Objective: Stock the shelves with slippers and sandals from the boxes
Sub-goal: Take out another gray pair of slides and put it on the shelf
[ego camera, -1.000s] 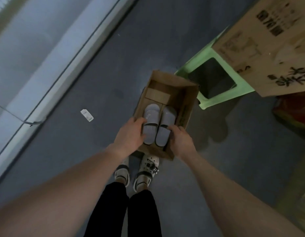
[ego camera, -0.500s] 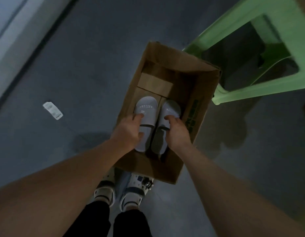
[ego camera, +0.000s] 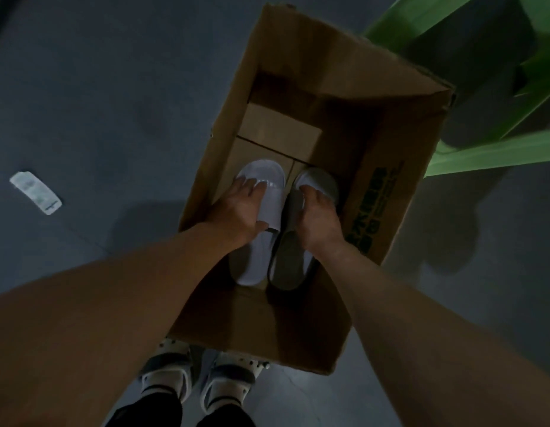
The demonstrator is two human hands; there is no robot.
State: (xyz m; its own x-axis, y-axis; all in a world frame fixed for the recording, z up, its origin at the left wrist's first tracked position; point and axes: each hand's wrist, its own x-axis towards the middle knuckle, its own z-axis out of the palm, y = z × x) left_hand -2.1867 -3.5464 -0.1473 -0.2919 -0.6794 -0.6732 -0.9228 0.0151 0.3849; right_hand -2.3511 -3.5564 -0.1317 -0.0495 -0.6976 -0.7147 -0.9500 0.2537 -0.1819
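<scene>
Grey floor (ego camera: 113, 87), cardboard box (ego camera: 390, 143) — inside, left hand (ego camera: 239, 208) and right hand (ego camera: 318, 217) each curled round a pale slipper (ego camera: 255, 257)

box (ego camera: 390, 180): matt brown cardboard, creased | slippers (ego camera: 252, 260) inside box: smooth, matt, soft plastic look | stool (ego camera: 489, 155) right of box: green plastic, slight sheen | floor (ego camera: 113, 87) under box: smooth grey, dull | slip (ego camera: 35, 192) left of box: white printed paper

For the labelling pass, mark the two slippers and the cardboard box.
Left slipper (ego camera: 252, 266): head view, on its bare heel footbed.
Right slipper (ego camera: 290, 266): head view, on its shaded heel footbed.
Cardboard box (ego camera: 400, 140): head view, on its right inner wall.
</scene>
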